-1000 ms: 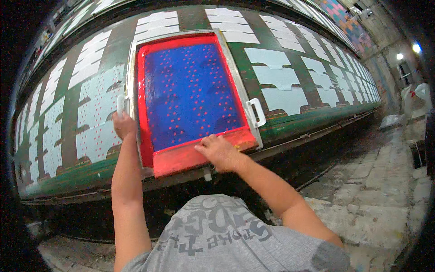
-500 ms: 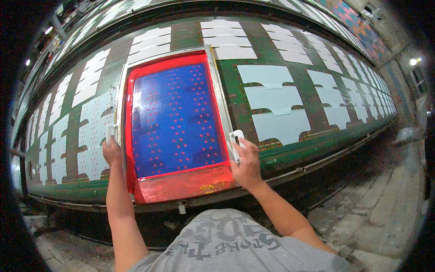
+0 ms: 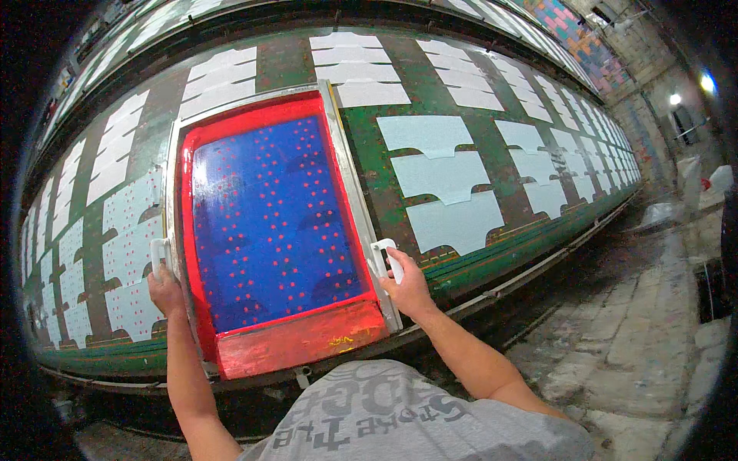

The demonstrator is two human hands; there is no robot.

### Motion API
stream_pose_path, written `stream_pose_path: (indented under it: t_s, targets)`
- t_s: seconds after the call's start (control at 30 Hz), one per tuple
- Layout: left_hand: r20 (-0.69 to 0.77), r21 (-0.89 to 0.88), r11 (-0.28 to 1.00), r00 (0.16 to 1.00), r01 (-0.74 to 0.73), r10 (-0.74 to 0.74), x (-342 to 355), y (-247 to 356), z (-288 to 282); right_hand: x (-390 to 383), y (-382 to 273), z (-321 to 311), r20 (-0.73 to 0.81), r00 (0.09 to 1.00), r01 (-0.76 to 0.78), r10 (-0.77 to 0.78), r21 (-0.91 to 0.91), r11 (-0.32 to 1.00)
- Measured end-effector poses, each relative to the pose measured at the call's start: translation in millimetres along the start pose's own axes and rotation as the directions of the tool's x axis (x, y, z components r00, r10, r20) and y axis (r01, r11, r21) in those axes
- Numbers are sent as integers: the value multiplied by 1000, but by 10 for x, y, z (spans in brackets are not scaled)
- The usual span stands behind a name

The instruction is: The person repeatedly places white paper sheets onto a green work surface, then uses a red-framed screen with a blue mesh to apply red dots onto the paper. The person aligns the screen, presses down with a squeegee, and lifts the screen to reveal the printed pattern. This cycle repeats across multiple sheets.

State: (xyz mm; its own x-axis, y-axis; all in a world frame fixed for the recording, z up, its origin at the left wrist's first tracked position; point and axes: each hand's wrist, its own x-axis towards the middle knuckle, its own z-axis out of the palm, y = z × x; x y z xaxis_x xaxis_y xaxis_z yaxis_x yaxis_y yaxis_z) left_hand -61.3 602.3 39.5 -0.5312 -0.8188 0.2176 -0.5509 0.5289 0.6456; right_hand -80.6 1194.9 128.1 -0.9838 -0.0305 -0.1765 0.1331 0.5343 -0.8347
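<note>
A screen-printing frame (image 3: 366, 196) lies on the long green table, with blue mesh (image 3: 269, 223) dotted in red and a wide red ink border. White handles are fixed to its two sides. My left hand (image 3: 167, 293) is closed round the left handle (image 3: 160, 253). On the other side, the fingers of my right hand (image 3: 407, 288) wrap the right handle (image 3: 394, 265). Pale fabric pieces with red dots (image 3: 134, 230) lie left of the frame. To its right are plain pale blue pieces (image 3: 438, 175). Darker shapes show through the mesh.
The green table (image 3: 453, 280) curves across the view, with rows of white pieces (image 3: 357, 69) along its far side. A rail runs along its near edge. Right of it is a grey paved floor (image 3: 615, 330). Another table with pale pieces stands beyond.
The whole view has shifted, so the frame and table appear farther left and lower. My right hand's fingers have closed more fully round the handle; the left keeps its grip.
</note>
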Motion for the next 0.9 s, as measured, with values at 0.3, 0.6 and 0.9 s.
stream_pose_path:
  t_s: [0.3, 0.6, 0.9]
  targets:
    - [14, -25, 1000, 1000, 1, -1, 2, 27, -6, 8, -39, -18, -83, 993, 82, -82, 1, 997]
    - [-227, 164, 912, 886, -375, 405, -40, 398, 5, 537, 231, -1096, -193, 941, 215, -279, -297, 930]
    - [-156, 97, 554, 537, -827, 829, -1208, 3032, 563, 2147, 780, -2686, -285, 921, 179, -266, -297, 938]
